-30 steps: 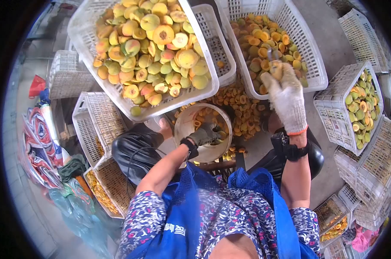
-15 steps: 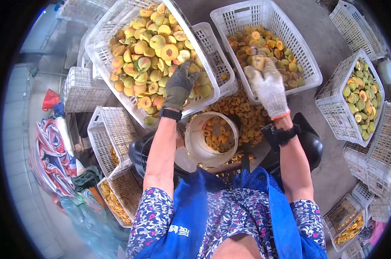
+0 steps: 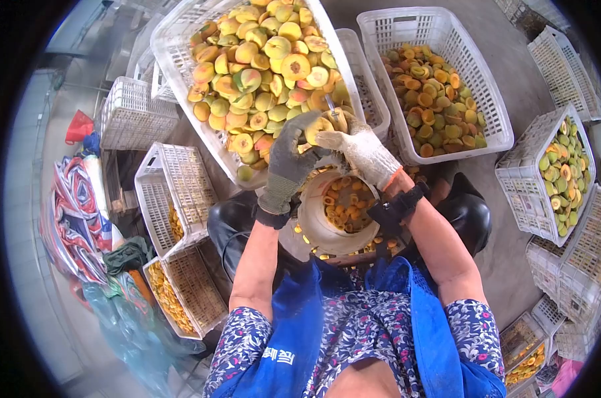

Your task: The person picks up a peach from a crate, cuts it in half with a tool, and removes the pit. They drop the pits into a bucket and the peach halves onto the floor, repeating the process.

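Gloved in dark grey, my left hand (image 3: 288, 159) is closed around a yellow peach half (image 3: 315, 131). My right hand (image 3: 365, 151), in a white knitted glove, grips a small tool (image 3: 338, 119) with a yellowish handle and a thin metal end. The two hands meet, with the tool beside the fruit; its exact contact is hidden by the fingers. Just beyond them, a tilted white crate (image 3: 174, 76) holds many peach halves (image 3: 264, 63). Below the hands, between the knees, stands a whitish bucket (image 3: 308, 222) with orange pieces inside.
At the upper right, a white crate (image 3: 439, 158) holds pitted peach halves (image 3: 433, 99). Another crate (image 3: 522, 189) of greenish halves stands far right. Stacked crates (image 3: 174, 199) and a striped plastic sheet (image 3: 81, 225) lie on the left. Fruit pieces lie on the floor around the bucket.
My right hand has come from over the right crate to meet my left. My left hand has drawn back from the left crate with a peach half. The view has shifted slightly.
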